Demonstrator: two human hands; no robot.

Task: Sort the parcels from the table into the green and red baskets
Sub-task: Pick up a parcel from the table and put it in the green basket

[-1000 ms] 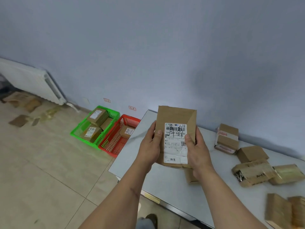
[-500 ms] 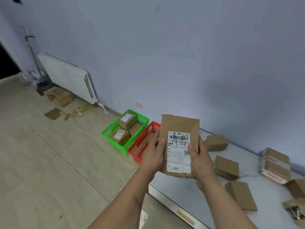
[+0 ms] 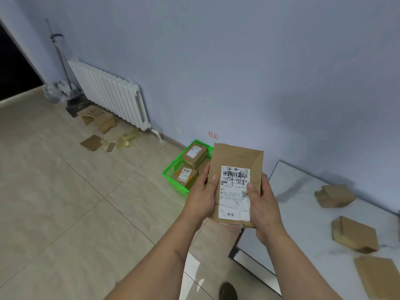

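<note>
A flat brown cardboard parcel (image 3: 234, 158) with a white shipping label facing me is held upright in front of me. My left hand (image 3: 201, 197) grips its left edge and my right hand (image 3: 263, 204) grips its right edge, thumbs on the label side. Behind it on the floor by the wall stands the green basket (image 3: 173, 177) with several labelled brown parcels inside. The red basket is hidden behind the held parcel and my hands. Three brown parcels (image 3: 334, 194) lie on the white table (image 3: 298, 191) at the right.
A white radiator (image 3: 108, 94) lines the wall at the left, with a dustpan and broom (image 3: 71, 100) and loose cardboard scraps (image 3: 93, 142) on the tiled floor. My shoe (image 3: 228, 291) shows at the bottom. The table's corner is just right of my hands.
My view has swung left and closer to the baskets. The held parcel now covers the red basket, and fewer table parcels show. Both hands keep the same hold.
</note>
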